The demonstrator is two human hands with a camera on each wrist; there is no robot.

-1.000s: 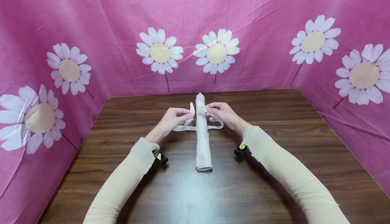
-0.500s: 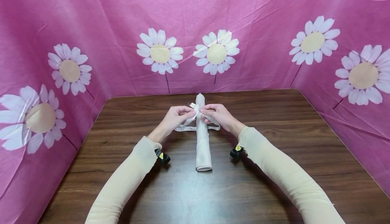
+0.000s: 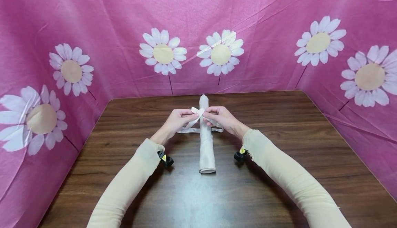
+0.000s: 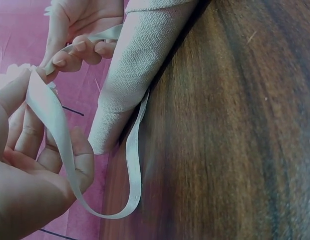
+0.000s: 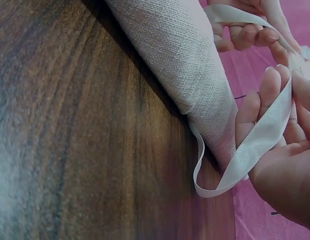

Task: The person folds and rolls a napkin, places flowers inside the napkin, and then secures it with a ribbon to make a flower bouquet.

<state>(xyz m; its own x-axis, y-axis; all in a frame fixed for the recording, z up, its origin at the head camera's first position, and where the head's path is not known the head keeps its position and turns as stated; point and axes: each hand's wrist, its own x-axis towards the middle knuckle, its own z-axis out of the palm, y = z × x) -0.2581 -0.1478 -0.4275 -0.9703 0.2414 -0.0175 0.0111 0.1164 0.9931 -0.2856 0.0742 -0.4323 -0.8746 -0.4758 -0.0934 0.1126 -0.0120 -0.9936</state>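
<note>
A rolled-up off-white cloth lies lengthwise on the table, one end toward me. A white ribbon passes beneath the roll, and its two ends rise in loops on either side. Over the roll's far half, my left hand pinches one length of ribbon between thumb and fingers. My right hand pinches the other length just across from it. The two lengths meet above the cloth, where the fingertips of both hands are close together. Exactly how the ribbon crosses there is hidden by the fingers.
The dark wood-grain table extends around the roll on all sides. Behind it and at both sides hangs a pink curtain printed with white daisies. A small black camera is strapped at each wrist.
Both hands have come together over the roll, bringing the ribbon lengths to meet above it. The side loops have drawn in slightly. The roll has stayed in place.
</note>
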